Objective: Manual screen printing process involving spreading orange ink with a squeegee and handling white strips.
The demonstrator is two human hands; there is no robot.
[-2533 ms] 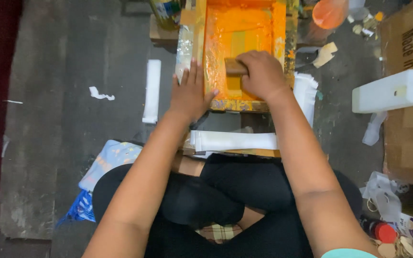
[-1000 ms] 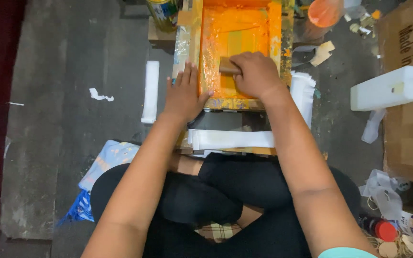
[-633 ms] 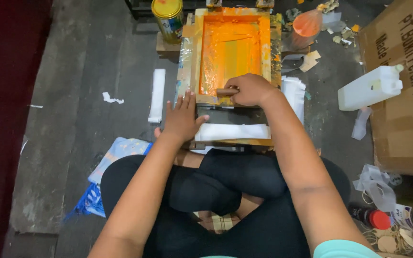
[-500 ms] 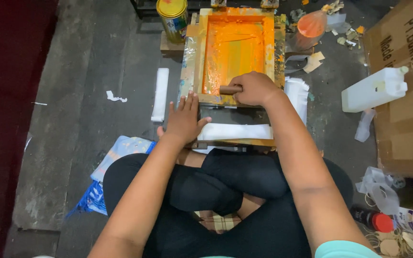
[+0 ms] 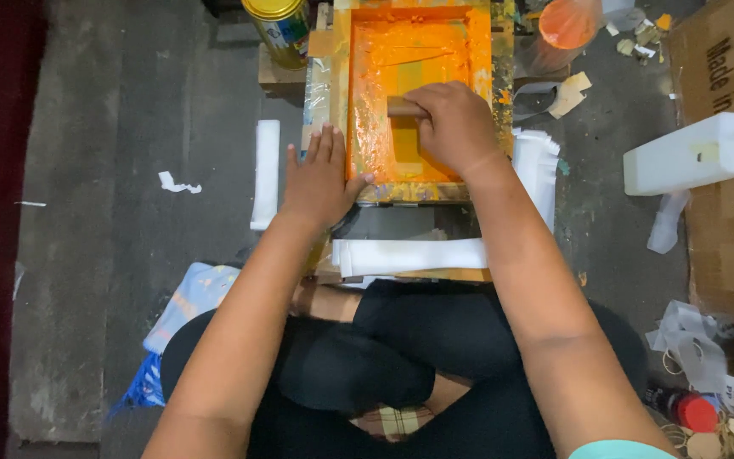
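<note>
- A seated person, legs crossed on the concrete floor (image 5: 112, 170), works a screen-printing frame (image 5: 337, 85) at the upper middle of the frame; its mesh is thick with orange ink (image 5: 435, 59).
- The right hand (image 5: 456, 123) is clenched around the wooden handle of a squeegee (image 5: 403, 107), which sits on the mesh near the screen's centre (the blade itself is hidden under the fist).
- The left hand (image 5: 320, 174) lies flat and released, fingers spread, pressing on the frame's lower left corner; it grasps nothing.
- Risk, as a judgement: only that one palm steadies the frame, so a hard pull on the squeegee could shift the screen and smear the print beneath.
- A stack of white strips (image 5: 414, 255) lies just below the frame, near the knees; ink pushed over the lower rail could drip toward them.
- A gold-lidded can (image 5: 278, 25) stands at the upper left beside the frame, and an orange-stained plastic cup (image 5: 567, 25) at the upper right; a wide elbow swing could tip either.
- A white jerrycan (image 5: 690, 157) rests well apart at right.
</note>
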